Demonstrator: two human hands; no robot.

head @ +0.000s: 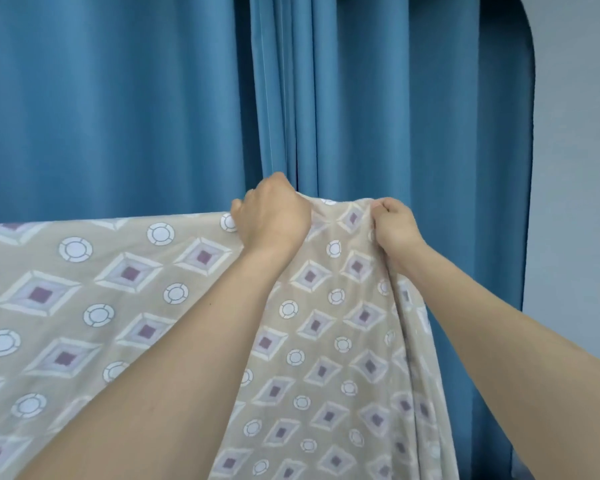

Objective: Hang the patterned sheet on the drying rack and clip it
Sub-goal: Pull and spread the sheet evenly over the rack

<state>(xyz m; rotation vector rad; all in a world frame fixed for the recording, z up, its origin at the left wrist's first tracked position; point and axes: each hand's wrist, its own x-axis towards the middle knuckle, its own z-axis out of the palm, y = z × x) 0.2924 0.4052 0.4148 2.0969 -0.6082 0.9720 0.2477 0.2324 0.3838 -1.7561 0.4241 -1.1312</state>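
Head view: I see my left hand fisted on the top edge of the patterned sheet, grip pressed together on the fabric. Right hand pinches the same edge just beside it. Sheet hangs down spread in front of blue curtain; rack hidden under the cloth

Two bare forearms, no sleeves, rings or watch.
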